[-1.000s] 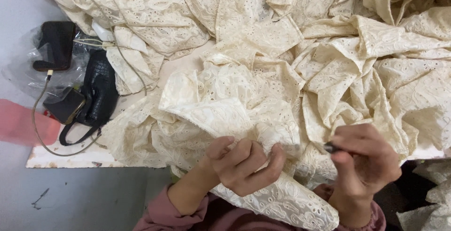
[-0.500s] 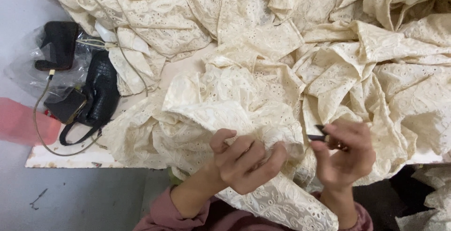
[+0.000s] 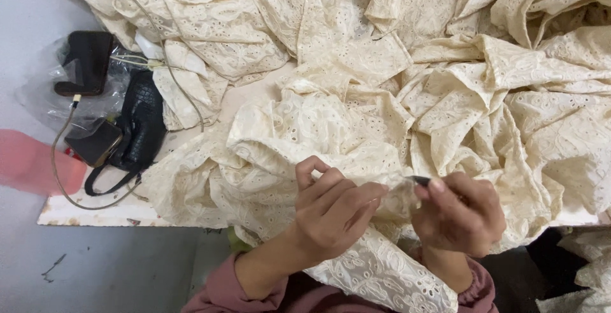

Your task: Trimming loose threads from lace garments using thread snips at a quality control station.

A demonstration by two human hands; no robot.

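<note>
Small dark tool (image 3: 420, 180) mostly hidden

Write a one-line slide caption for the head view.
Left hand pinches cream eyelet lace fabric while right hand brings a small dark-tipped tool to it.

crumpled cream eyelet fabric (image 3: 331, 141), heaped on table.
</note>
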